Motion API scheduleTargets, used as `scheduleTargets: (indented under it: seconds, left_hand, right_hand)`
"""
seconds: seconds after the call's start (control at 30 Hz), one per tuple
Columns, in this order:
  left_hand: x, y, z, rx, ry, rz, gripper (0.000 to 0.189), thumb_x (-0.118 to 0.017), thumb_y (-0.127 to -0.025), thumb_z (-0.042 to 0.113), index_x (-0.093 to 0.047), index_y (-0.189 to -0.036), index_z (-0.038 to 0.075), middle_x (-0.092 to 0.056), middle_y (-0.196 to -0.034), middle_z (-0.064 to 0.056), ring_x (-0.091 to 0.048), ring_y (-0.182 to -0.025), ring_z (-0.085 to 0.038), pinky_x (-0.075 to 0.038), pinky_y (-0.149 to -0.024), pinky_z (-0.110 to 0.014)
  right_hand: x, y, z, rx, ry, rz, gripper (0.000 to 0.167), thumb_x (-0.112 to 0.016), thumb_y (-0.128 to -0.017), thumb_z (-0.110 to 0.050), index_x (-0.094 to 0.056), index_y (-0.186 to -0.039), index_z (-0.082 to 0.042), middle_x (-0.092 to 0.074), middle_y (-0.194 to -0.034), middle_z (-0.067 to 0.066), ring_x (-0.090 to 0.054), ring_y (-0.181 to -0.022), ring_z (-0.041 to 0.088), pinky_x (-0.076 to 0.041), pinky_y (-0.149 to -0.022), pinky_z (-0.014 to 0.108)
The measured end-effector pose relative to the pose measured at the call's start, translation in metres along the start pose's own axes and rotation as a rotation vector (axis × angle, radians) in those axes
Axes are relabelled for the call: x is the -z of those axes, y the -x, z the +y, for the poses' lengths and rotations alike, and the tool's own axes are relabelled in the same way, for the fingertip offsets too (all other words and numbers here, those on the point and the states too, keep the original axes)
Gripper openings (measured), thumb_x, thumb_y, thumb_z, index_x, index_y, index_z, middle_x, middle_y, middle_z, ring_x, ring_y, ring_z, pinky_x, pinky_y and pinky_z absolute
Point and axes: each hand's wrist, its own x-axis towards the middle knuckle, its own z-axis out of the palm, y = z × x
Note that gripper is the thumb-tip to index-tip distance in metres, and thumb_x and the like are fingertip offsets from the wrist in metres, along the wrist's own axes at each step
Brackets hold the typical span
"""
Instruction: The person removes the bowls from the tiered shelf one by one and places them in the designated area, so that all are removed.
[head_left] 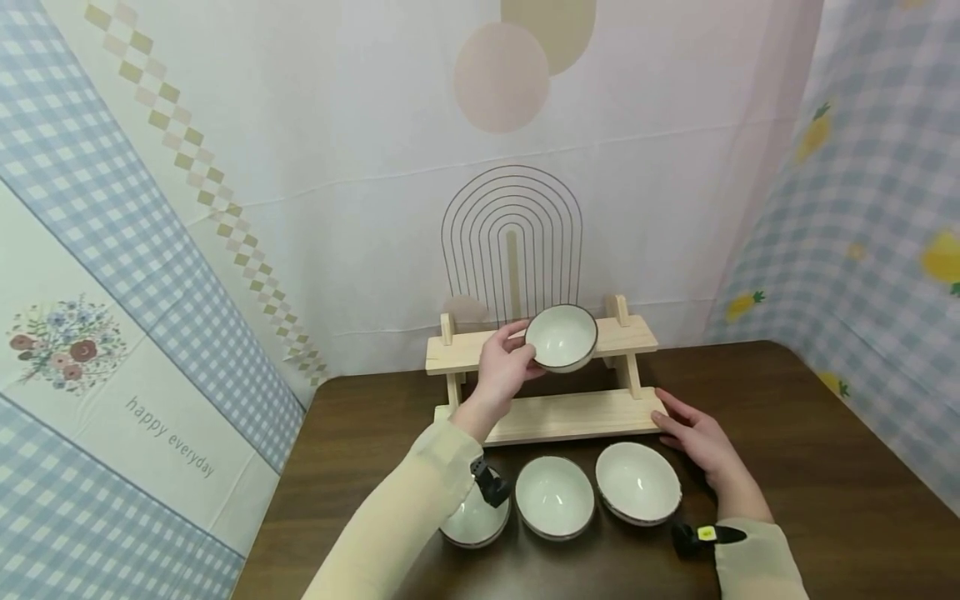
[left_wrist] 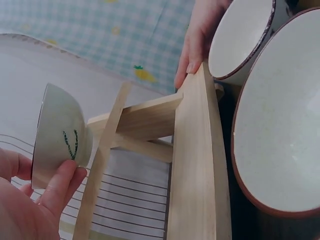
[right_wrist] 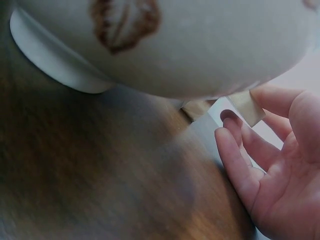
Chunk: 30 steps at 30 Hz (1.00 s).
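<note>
My left hand (head_left: 506, 367) pinches a white bowl (head_left: 561, 336) with a brown rim by its left side. The bowl is tilted toward me, overlapping the top board of a two-tier wooden shelf (head_left: 570, 417) in the head view. On its outside, green marks show in the left wrist view, where the fingers (left_wrist: 60, 187) lie against the wall of the bowl (left_wrist: 60, 132). At the right end of the shelf's lower board, my right hand (head_left: 697, 437) grips the corner, thumb on the near side. The board's end (right_wrist: 248, 108) shows between bowl and fingers in the right wrist view.
Three similar bowls stand in a row before the shelf: a left one (head_left: 474, 518) partly behind my left sleeve, a middle one (head_left: 555, 497) and a right one (head_left: 638, 483). Beneath is a dark wooden table (head_left: 360, 433). Patterned cloths (head_left: 337, 108) hang behind and at both sides.
</note>
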Motion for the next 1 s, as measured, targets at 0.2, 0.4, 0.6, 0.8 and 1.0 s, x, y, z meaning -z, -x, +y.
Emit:
scheduleTargets:
  seconds: [0.2, 0.4, 0.6, 0.8, 1.0]
  left_hand:
    - [0.013, 0.008, -0.003, -0.003, -0.017, -0.019, 0.053, -0.056, -0.094, -0.009, -0.061, -0.146, 0.004, -0.069, -0.126, -0.022, -0.076, -0.09, -0.029, -0.067, -0.077, -0.04]
    - [0.025, 0.013, -0.009, -0.016, -0.027, -0.044, 0.055, -0.056, -0.093, -0.009, -0.061, -0.146, 0.004, -0.069, -0.129, -0.023, -0.076, -0.092, -0.03, -0.067, -0.078, -0.039]
    - [0.036, 0.022, -0.014, -0.013, -0.048, -0.087, 0.055, -0.056, -0.093, -0.009, -0.06, -0.147, 0.003, -0.07, -0.131, -0.023, -0.076, -0.097, -0.031, -0.067, -0.078, -0.04]
    - [0.051, 0.033, -0.02, -0.019, -0.089, -0.14, 0.056, -0.057, -0.093, -0.009, -0.06, -0.148, 0.001, -0.068, -0.134, -0.023, -0.075, -0.099, -0.031, -0.067, -0.079, -0.041]
    - [0.071, 0.047, -0.021, -0.028, -0.148, -0.188, 0.054, -0.057, -0.094, -0.008, -0.061, -0.147, 0.001, -0.067, -0.135, -0.024, -0.072, -0.107, -0.029, -0.067, -0.077, -0.042]
  right_hand:
    - [0.0, -0.002, 0.002, -0.005, 0.009, -0.002, 0.079, -0.065, -0.106, -0.048, -0.03, -0.17, -0.016, -0.022, -0.173, 0.025, -0.049, -0.142, 0.032, -0.06, -0.092, 0.023]
    - [-0.001, 0.0, 0.0, -0.004, 0.0, -0.001, 0.081, -0.065, -0.106, -0.049, -0.03, -0.17, -0.015, -0.022, -0.173, 0.025, -0.046, -0.144, 0.036, -0.059, -0.092, 0.021]
    - [0.0, 0.002, -0.002, -0.003, -0.001, -0.008, 0.082, -0.065, -0.105, -0.051, -0.029, -0.17, -0.014, -0.021, -0.173, 0.025, -0.042, -0.147, 0.04, -0.058, -0.092, 0.02]
    - [0.0, 0.002, -0.002, -0.006, -0.003, -0.004, 0.081, -0.064, -0.107, -0.049, -0.028, -0.17, -0.014, -0.021, -0.173, 0.026, -0.043, -0.147, 0.039, -0.059, -0.094, 0.023]
    - [-0.001, 0.001, -0.001, -0.002, 0.008, 0.002, 0.081, -0.064, -0.106, -0.051, -0.029, -0.17, -0.016, -0.023, -0.173, 0.025, -0.047, -0.144, 0.036, -0.059, -0.093, 0.022]
